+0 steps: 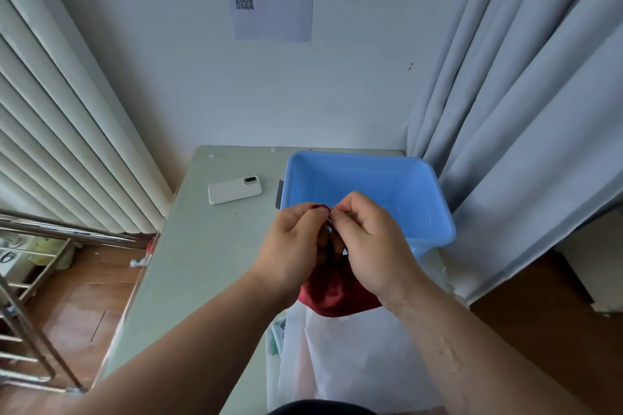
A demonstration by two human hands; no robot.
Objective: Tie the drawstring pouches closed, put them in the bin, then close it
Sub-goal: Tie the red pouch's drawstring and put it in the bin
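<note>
Left hand (293, 246) and right hand (371, 242) at frame centre, both pinching what I took for the drawstring (321, 207), red pouch (337, 293) bunched just below them, open blue bin (371, 158) behind, white phone (235, 190) on the surface (202, 246) to its left.

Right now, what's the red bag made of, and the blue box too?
The red pouch looks like satiny cloth: it folds softly and has a gentle sheen; the exact fibre I can't tell. The blue bin looks like smooth moulded plastic: stiff even walls, a rounded rim, slightly glossy.
</note>
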